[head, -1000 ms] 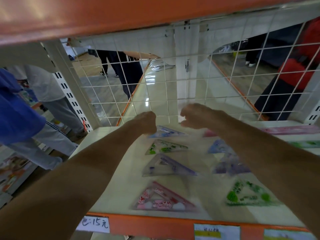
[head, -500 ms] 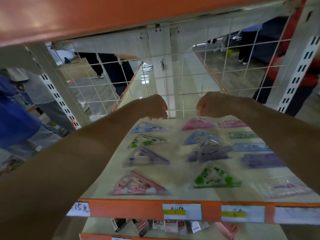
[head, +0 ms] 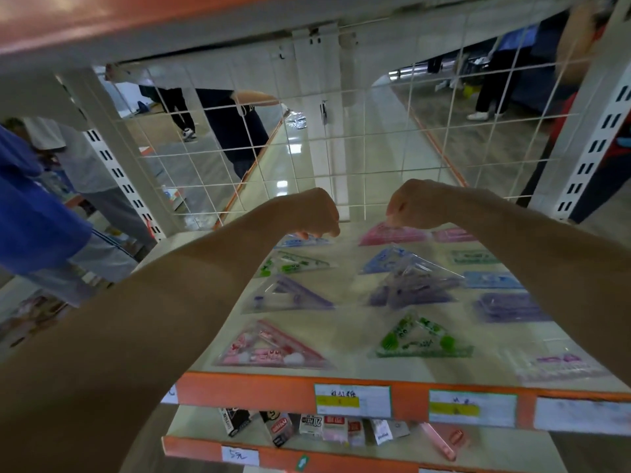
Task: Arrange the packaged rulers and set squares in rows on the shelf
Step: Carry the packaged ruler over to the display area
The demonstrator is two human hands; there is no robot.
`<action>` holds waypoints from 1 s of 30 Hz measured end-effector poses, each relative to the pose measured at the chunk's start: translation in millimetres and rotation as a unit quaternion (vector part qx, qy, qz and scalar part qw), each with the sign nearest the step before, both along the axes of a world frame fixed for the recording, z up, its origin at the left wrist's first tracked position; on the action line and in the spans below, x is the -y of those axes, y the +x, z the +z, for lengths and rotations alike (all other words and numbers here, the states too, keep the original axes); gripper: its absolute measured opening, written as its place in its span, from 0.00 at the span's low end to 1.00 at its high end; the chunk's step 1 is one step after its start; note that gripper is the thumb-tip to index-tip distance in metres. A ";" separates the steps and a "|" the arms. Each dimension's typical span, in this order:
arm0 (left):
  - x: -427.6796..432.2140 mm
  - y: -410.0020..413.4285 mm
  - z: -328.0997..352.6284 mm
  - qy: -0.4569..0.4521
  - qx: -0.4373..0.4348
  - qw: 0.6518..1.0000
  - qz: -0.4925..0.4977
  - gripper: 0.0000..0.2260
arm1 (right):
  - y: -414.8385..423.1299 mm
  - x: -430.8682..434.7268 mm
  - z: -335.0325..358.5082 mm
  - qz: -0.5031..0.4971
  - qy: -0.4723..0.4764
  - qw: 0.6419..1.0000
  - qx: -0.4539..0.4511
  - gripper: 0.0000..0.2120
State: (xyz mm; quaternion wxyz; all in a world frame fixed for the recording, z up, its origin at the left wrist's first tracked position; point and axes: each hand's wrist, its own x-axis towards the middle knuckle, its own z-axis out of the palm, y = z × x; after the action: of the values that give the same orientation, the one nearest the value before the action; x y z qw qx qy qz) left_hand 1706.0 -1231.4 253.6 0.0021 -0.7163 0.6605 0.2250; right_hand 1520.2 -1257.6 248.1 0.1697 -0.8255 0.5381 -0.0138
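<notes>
This is a stationery shop or store mock-up. Orange-edged retail shelving [head: 259,390] on slotted white uprights [head: 116,172] carries printed price labels [head: 352,400] along its front lip, and a handwritten tag [head: 239,455] sits at lower centre. Bagged set squares [head: 273,346] lie displayed; small boxed goods [head: 310,425] fill the shelf below. Wire mesh backing [head: 307,155] spans the upper frame.

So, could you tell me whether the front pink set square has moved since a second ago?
No. The front pink set square lies just behind the orange shelf edge, as before; only the camera shifted.
</notes>
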 end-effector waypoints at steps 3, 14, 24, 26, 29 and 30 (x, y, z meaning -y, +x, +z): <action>10.6 -11.5 -11.2 0.005 0.007 1.000 -0.006 0.14 | -10.5 11.2 -2.1 -0.037 -0.002 0.999 0.004 0.12; 43.1 -57.4 -49.4 -0.040 -0.033 0.998 0.028 0.18 | -9.3 39.1 -46.4 -0.092 -0.014 0.996 -0.014 0.21; 61.3 -71.0 -43.4 0.021 -0.021 0.999 0.035 0.13 | -0.1 52.8 -47.2 -0.091 0.050 0.994 -0.031 0.18; 63.8 -70.7 -44.0 0.026 -0.014 0.999 0.038 0.13 | -0.9 56.7 -47.8 -0.089 0.068 0.993 -0.030 0.20; 68.3 -66.5 -46.1 0.043 -0.018 0.998 0.037 0.12 | -3.0 59.4 -48.2 -0.083 0.071 0.994 -0.024 0.20; 69.4 -65.1 -46.7 0.045 -0.023 0.998 0.033 0.10 | -3.3 59.9 -48.1 -0.080 0.068 0.994 -0.021 0.19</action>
State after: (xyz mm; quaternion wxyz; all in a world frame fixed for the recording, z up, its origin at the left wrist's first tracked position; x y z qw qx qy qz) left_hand 1640.8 -1300.8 206.9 0.0115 -0.7313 0.6258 0.2709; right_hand 1516.9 -1317.5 200.1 0.2125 -0.7664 0.6056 0.0268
